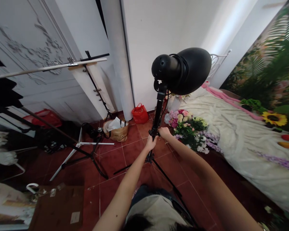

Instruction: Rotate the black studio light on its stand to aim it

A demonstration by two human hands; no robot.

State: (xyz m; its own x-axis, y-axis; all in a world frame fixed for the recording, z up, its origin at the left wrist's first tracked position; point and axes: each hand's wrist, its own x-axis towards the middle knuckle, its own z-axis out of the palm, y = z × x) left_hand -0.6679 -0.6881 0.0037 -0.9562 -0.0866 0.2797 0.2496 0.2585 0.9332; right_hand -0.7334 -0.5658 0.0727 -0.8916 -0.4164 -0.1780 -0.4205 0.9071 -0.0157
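Observation:
A black light stand (157,112) rises upright in front of me in the head view, its legs spread over the floor. On its top sits a studio light (192,70) with a black dome-shaped reflector and a cable looped round its neck. My left hand (151,143) is closed round the pole just below a collar. Slightly higher, on the right side of that collar, my right hand (165,133) has its fingers closed, seemingly on the stand's clamp knob; the knob itself is mostly hidden by the fingers.
To the right are artificial flowers (186,123) and a bed with a cream cover (238,128). A red bag (140,114) and a woven basket (120,131) stand by the wall. Other stands (93,154) spread their legs at left, near a cardboard box (60,205).

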